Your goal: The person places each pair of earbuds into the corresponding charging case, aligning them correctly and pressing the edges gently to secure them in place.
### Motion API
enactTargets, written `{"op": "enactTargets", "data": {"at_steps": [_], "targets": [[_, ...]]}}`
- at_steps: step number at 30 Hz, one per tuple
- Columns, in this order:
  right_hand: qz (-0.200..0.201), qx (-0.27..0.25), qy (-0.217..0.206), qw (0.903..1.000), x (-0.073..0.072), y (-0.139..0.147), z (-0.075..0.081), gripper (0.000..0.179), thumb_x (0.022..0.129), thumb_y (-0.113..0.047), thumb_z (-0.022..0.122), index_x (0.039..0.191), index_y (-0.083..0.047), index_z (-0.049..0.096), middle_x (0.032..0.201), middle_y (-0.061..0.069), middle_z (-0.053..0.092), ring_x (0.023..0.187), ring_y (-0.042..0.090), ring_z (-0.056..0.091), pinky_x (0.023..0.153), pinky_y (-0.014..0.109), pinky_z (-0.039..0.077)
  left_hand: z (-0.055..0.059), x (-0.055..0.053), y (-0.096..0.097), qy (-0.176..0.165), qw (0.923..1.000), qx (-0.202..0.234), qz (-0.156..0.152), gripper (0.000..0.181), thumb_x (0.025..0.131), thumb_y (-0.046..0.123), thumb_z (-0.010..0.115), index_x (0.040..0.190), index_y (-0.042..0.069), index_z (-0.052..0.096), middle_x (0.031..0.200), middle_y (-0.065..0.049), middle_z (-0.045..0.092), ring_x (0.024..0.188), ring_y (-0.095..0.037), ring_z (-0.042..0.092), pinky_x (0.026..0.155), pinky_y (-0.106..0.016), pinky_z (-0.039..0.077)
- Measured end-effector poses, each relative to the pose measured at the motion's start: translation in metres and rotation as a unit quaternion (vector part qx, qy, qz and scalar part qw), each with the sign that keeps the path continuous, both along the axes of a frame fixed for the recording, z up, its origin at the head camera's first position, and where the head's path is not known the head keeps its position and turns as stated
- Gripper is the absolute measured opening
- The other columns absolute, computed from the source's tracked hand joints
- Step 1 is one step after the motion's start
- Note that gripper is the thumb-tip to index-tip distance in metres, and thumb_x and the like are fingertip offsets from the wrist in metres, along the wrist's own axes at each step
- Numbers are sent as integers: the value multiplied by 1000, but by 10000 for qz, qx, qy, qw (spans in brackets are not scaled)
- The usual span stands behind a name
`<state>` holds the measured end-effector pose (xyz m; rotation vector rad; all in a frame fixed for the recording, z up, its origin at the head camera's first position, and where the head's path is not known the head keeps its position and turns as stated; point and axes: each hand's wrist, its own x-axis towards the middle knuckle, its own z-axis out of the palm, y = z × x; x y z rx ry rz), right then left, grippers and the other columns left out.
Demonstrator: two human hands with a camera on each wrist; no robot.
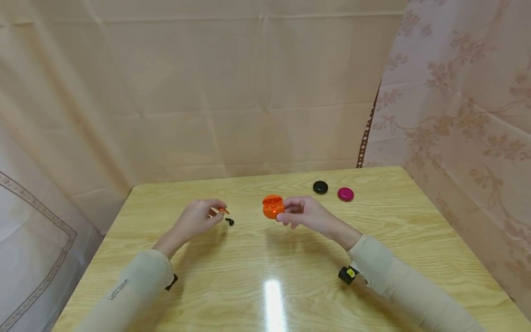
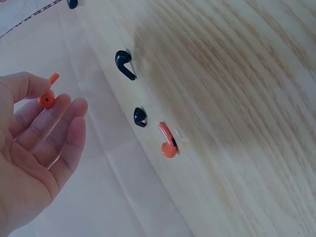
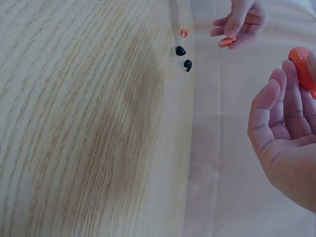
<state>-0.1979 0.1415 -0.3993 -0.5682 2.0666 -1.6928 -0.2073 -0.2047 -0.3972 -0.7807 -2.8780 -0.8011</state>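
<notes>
In the head view my left hand (image 1: 199,216) pinches an orange earbud (image 2: 47,99) between thumb and fingertips, its stem pointing up in the left wrist view. Across from it, my right hand (image 1: 311,214) grips a round orange earbud case (image 1: 272,211) by its side, above the table. The case's lid is raised, with its inside facing me. Two black earbuds, one larger in view (image 2: 122,60) and one beyond it (image 2: 140,117), lie on the wood near my left hand. Beside them rests a second orange earbud (image 2: 169,149).
Toward the back right of the wooden table (image 1: 232,276) sit a round black case (image 1: 320,187) and a round magenta case (image 1: 345,194), both with lids down. A beige curtain (image 1: 232,92) hangs behind the table, and a floral cloth (image 1: 464,115) along the right side.
</notes>
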Motion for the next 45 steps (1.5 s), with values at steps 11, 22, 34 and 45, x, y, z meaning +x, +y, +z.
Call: {"op": "enactTargets", "data": {"at_steps": [11, 22, 34, 45], "targets": [[46, -17, -44, 10000, 0, -2, 1, 37, 93, -29, 76, 119, -4, 68, 106, 12, 72, 105, 55, 58, 83, 46, 57, 6, 1, 10, 272, 9995, 122, -127, 13, 95, 14, 70, 107, 12, 74, 100, 1, 75, 87, -18, 71, 73, -37, 58], [48, -62, -94, 9999, 0, -3, 1, 35, 94, -27, 75, 119, -3, 67, 104, 11, 73, 103, 54, 59, 87, 56, 54, 5, -1, 12, 563, 9975, 133, -395, 13, 90, 12, 78, 103, 16, 78, 101, 5, 73, 88, -24, 66, 67, -31, 49], [63, -89, -52, 9999, -2, -3, -1, 33, 95, -27, 75, 117, -4, 68, 106, 14, 72, 101, 51, 61, 78, 35, 58, 9, -2, 17, 618, 9966, 176, -525, 13, 90, 15, 79, 103, 18, 81, 99, 5, 74, 82, -13, 63, 68, -32, 52], [56, -54, -3, 10000, -2, -2, -1, 34, 95, -26, 75, 118, -3, 67, 104, 12, 73, 97, 43, 64, 78, 36, 58, 14, 0, 24, 722, 9942, 368, -710, 12, 90, 16, 79, 103, 16, 79, 98, 7, 74, 80, -10, 63, 66, -29, 54]]}}
